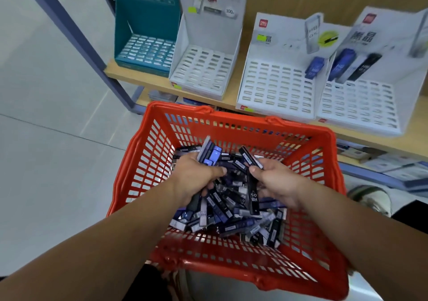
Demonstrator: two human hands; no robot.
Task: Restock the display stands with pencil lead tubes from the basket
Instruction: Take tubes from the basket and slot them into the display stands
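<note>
Left hand (194, 175), fingers curled round a bundle of blue and grey pencil lead tubes (210, 153); right hand (275, 182), fingers pinching black flat HB 0.5 tubes (253, 196). Both are above the loose tube pile (231, 222) inside the red plastic lattice basket (308, 143). Behind it, 4 slotted cardboard display stands (278, 87) sit on a wooden shelf (129, 73).

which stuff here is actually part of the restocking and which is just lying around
Job: basket, loose lead tubes, left hand gripping a bunch of tubes, right hand holding a black tube, display stands.
Lying about: packs on the lower shelf, shoe at right.
</note>
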